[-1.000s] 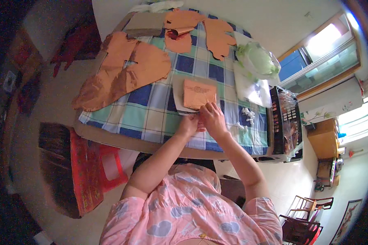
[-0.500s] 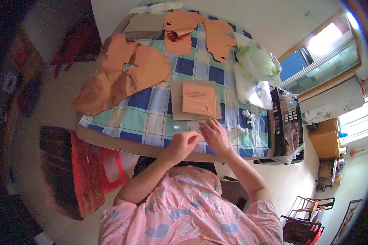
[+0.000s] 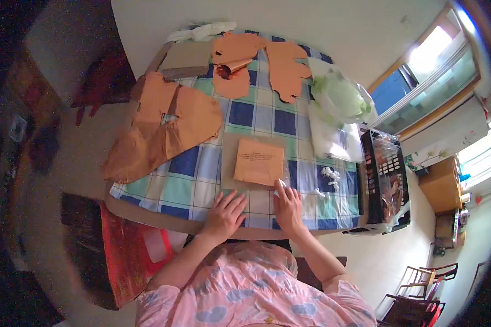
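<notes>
A flat clear plastic packet (image 3: 229, 170) with a folded copper-coloured sheet (image 3: 259, 159) inside lies on the checked tablecloth (image 3: 175, 197) in front of me. Small dark print shows on its front. My left hand (image 3: 225, 217) rests palm down on the cloth, just below the packet's near left corner, fingers spread and holding nothing. At the near right corner of the packet is my right hand (image 3: 290, 211). Its fingers are stretched out, the index fingertip at the packet's edge. What lies beneath either palm is hidden.
Large copper-coloured sheets with cut edges (image 3: 193, 117) spread over the left and far side (image 3: 288, 71). A flat cardboard-coloured stack (image 3: 185, 59) sits far left. A clear bag with pale green contents (image 3: 341, 101), crumpled white bits (image 3: 330, 177) and a black crate (image 3: 384, 180) are on the right.
My left hand has left its pinch near the right hand, moved left and flattened on the cloth. The right hand stays by the packet's corner. The whole view has shifted, with the table lower.
</notes>
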